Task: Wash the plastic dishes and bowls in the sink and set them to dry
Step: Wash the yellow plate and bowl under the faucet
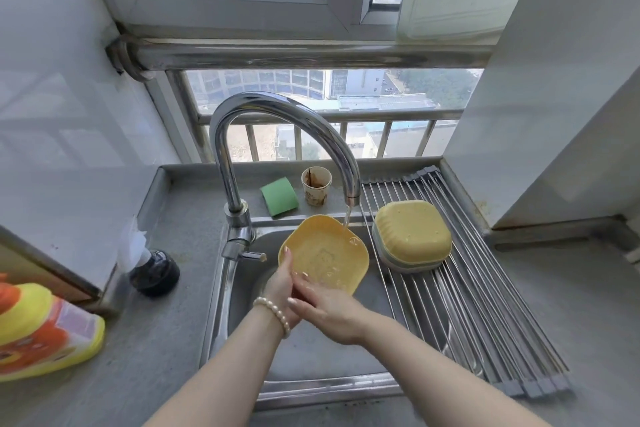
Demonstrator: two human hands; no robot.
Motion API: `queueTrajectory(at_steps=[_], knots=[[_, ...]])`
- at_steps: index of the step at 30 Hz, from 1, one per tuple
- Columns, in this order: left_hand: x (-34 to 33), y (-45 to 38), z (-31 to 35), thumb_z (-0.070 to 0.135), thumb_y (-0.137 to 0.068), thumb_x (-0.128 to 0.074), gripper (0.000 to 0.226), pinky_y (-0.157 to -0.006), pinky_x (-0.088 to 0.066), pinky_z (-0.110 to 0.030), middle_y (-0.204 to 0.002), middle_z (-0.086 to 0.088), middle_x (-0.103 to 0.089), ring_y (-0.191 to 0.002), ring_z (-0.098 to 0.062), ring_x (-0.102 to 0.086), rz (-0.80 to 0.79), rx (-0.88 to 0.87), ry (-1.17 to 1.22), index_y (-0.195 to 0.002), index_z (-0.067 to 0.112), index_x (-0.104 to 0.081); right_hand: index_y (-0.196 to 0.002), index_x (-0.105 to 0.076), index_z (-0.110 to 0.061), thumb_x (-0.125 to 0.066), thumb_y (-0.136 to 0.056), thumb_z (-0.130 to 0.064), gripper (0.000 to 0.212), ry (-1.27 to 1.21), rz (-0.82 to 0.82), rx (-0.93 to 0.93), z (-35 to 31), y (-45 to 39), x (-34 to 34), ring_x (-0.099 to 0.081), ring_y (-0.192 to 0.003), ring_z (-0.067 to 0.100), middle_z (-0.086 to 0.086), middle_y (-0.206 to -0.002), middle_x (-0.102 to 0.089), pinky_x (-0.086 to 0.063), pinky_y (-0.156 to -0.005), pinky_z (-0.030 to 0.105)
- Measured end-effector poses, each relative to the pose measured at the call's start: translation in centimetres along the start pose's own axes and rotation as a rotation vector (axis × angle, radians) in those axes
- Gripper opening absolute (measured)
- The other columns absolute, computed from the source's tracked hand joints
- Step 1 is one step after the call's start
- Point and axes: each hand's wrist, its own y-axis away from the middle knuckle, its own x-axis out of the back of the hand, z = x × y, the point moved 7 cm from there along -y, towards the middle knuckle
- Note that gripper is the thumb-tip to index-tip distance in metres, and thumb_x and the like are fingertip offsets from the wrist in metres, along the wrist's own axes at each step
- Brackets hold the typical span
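Two hands meet at the near rim of a yellow plastic dish (325,253), tilted over the sink (311,350) with water from the tap (277,114) striking its far edge. The left hand (282,291) grips the rim, thumb curled inside; the right hand (325,308) lays nearly straight fingers on the dish's inner face. Just right, stacked upturned bowls (410,236) sit on the drying rack (485,315). Behind, on the worktop (166,350), stand a green sponge (280,196) and a stained paper cup (316,185).
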Motion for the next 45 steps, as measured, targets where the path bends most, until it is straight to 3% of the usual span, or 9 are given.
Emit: queueTrajectory(at_steps=[6, 11, 15, 21, 26, 30, 36, 41, 45], knots=[[1.3, 0.4, 4.3, 0.025, -0.104, -0.036, 0.024, -0.081, -0.052, -0.062, -0.095, -0.012, -0.062, -0.089, -0.034, -0.064, 0.290, -0.346, -0.559, -0.116, 0.014, -0.053, -0.128, -0.056, -0.019, -0.029, -0.101, -0.050, 0.050, 0.304, -0.061, -0.050, 2.2, 3.4, 1.3, -0.037, -0.133, 0.025, 0.000, -0.141, -0.048, -0.026, -0.111, 0.035], [1.8, 1.1, 2.6, 0.016, -0.104, -0.031, 0.023, -0.063, -0.057, -0.053, -0.099, -0.015, -0.061, -0.079, -0.033, -0.064, 0.238, -0.222, -0.535, -0.112, 0.022, -0.051, -0.145, -0.035, -0.008, 0.027, -0.061, -0.079, 0.127, 0.568, -0.004, -0.241, 4.0, 1.7, 3.7, -0.017, -0.145, 0.023, 0.011, -0.154, -0.029, -0.006, -0.119, 0.038], [1.3, 1.1, 0.0, 0.030, -0.105, -0.032, 0.030, -0.068, -0.056, -0.052, -0.105, -0.015, -0.067, -0.086, -0.033, -0.065, 0.042, -0.089, -0.399, -0.120, 0.017, -0.054, -0.153, 0.000, -0.008, -0.011, -0.091, -0.070, 0.089, 0.411, -0.074, -0.347, 3.6, -0.3, 2.6, 0.004, -0.148, 0.022, 0.011, -0.160, 0.003, 0.008, -0.119, 0.039], [0.8, 0.6, -1.9, 0.058, -0.097, -0.023, 0.056, -0.075, -0.056, -0.041, -0.117, -0.003, -0.068, -0.106, -0.024, -0.062, -0.102, 0.016, -0.206, -0.117, 0.022, -0.061, -0.152, 0.010, -0.010, -0.016, -0.095, -0.065, 0.084, 0.227, -0.112, -0.332, 2.3, -1.9, 1.3, 0.012, -0.147, 0.024, 0.011, -0.158, 0.016, 0.007, -0.119, 0.039], [-0.6, 0.0, -2.1, 0.058, -0.096, -0.029, 0.066, -0.071, -0.051, -0.035, -0.072, -0.014, -0.063, -0.076, -0.027, -0.063, -0.059, 0.029, -0.024, -0.082, 0.000, -0.059, -0.153, -0.012, -0.021, -0.030, -0.099, -0.053, 0.065, 0.238, -0.207, -0.153, 0.1, -0.4, 0.4, -0.013, -0.146, 0.027, 0.010, -0.159, -0.014, -0.011, -0.119, 0.042], [-0.3, -1.3, -0.3, 0.050, -0.101, -0.028, 0.064, -0.068, -0.052, -0.042, -0.107, -0.026, -0.065, -0.088, -0.036, -0.063, 0.038, -0.004, -0.109, -0.113, -0.006, -0.056, -0.122, -0.057, -0.015, -0.046, -0.099, -0.028, 0.029, 0.481, -0.007, -0.137, -0.7, 2.1, 4.0, -0.054, -0.111, 0.033, 0.012, -0.122, -0.059, -0.041, -0.083, 0.035], [-2.3, -0.4, 3.0, 0.022, -0.098, -0.046, 0.016, -0.059, -0.050, -0.033, -0.086, -0.012, -0.056, -0.071, -0.022, -0.055, 0.142, -0.177, -0.331, -0.102, 0.008, -0.053, -0.088, -0.074, -0.008, -0.064, -0.090, -0.016, 0.012, -0.157, 0.409, -0.130, 2.6, 3.4, 7.6, -0.054, -0.072, 0.015, 0.004, -0.076, -0.065, -0.040, -0.070, 0.029], [-4.8, 0.1, 5.6, 0.076, -0.042, -0.067, 0.105, -0.091, -0.050, -0.045, -0.116, -0.007, -0.056, -0.105, -0.026, -0.057, 0.178, -0.437, -0.740, -0.127, 0.019, -0.044, -0.075, -0.066, -0.011, -0.057, -0.094, -0.011, 0.021, -0.861, 0.693, -0.273, 5.4, 2.9, 10.0, -0.053, -0.072, 0.017, 0.006, -0.073, -0.060, -0.044, -0.068, 0.029], [-6.0, 1.1, 6.9, 0.087, -0.033, -0.067, 0.122, -0.096, -0.047, -0.045, -0.120, -0.005, -0.053, -0.113, -0.027, -0.052, 0.311, -0.602, -1.044, -0.129, 0.017, -0.041, -0.074, -0.064, -0.014, -0.054, -0.097, -0.024, 0.027, -0.989, 0.823, -0.461, 6.9, 1.7, 11.2, -0.053, -0.079, 0.026, 0.013, -0.080, -0.060, -0.050, -0.080, 0.046]])
